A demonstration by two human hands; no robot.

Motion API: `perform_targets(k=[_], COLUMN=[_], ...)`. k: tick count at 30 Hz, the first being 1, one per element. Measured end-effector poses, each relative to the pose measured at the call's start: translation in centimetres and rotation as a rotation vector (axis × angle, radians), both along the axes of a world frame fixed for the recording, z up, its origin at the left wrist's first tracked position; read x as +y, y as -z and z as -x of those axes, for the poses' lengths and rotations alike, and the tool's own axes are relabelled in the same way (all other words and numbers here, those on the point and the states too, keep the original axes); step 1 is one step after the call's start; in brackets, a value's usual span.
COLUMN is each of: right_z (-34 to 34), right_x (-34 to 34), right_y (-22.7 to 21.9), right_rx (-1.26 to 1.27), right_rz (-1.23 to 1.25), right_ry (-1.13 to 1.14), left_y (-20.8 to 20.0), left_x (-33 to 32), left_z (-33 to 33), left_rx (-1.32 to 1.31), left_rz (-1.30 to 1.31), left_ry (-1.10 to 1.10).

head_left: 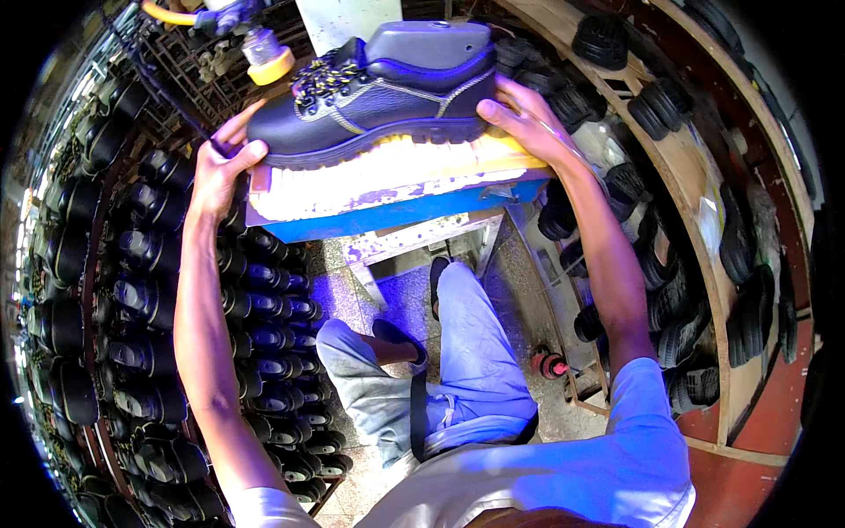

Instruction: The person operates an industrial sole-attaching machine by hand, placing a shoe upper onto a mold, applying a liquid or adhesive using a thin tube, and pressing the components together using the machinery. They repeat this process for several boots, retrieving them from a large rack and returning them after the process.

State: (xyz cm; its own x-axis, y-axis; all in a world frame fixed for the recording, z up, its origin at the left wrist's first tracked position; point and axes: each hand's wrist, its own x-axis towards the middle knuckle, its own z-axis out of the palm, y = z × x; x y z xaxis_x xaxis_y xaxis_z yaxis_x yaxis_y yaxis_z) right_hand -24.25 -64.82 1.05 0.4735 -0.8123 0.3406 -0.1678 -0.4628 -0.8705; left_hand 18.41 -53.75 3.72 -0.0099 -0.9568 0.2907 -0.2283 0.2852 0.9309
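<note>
A black leather work shoe (370, 119) with yellow-flecked laces, pale stitching and a thick ridged sole is held sideways between my two hands. Its toe points left, and a dark plastic shoe last (427, 48) fills the ankle opening. My left hand (222, 172) grips the toe end, thumb against the front of the sole. At the heel, my right hand (532, 128) is closed round the back, thumb on the side. Right under the shoe is a brightly lit, worn padded block (352, 195) with a blue front; whether the sole touches it I cannot tell.
Racks of black shoes (150, 255) line the left side. To the right, curved wooden shelves (695, 176) hold several black soles. A yellow-tipped metal fitting (268, 60) hangs near the toe. A white-topped stand (422, 242) is below the block; a red-and-black round object (550, 363) lies lower right.
</note>
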Motion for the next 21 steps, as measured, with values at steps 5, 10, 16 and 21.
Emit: perform_targets(k=[5,10,16,21], right_z=[0.3,0.2,0.6,-1.9], right_x=[-0.2,-0.6,-0.5,-2.0], right_y=[0.2,1.3,0.9,-1.9], right_rx=[0.028,0.003,0.045,-0.375], right_rz=[0.037,0.060,0.072,0.006], right_ry=[-0.019,-0.025,-0.038,-0.007], left_y=[0.1,0.4,0.3,1.1], left_x=[-0.4,-1.0,-1.9,-2.4], left_z=[-0.1,-1.2,-1.4,-1.6], left_rx=[0.024,0.043,0.056,0.012], left_rz=[-0.006,-0.016,-0.039,-0.037], left_ry=[0.022,0.041,0.054,-0.041])
